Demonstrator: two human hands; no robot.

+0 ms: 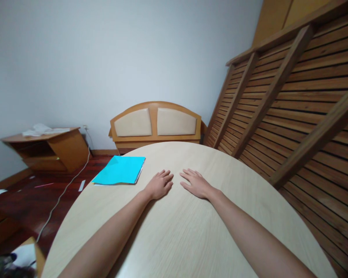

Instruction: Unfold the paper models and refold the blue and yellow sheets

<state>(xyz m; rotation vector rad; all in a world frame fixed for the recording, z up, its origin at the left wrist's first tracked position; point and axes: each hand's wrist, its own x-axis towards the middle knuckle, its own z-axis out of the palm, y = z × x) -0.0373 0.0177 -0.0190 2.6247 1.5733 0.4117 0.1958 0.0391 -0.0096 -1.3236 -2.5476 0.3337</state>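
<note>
Both of my hands lie flat, palms down, on a round light-wood table (191, 231). My left hand (159, 184) rests near the table's middle with fingers slightly apart and holds nothing. My right hand (195, 183) lies just to its right, a small gap between the two, also empty. A stack of paper with a bright cyan sheet on top (119, 170) lies on the table's far left edge, a short way left of my left hand and not touched by it.
A slatted wooden bed frame (292, 100) leans against the wall on the right, close to the table. A padded headboard (156, 124) stands behind the table. A low wooden cabinet (50, 148) and a white cable (63, 193) are on the dark floor at left.
</note>
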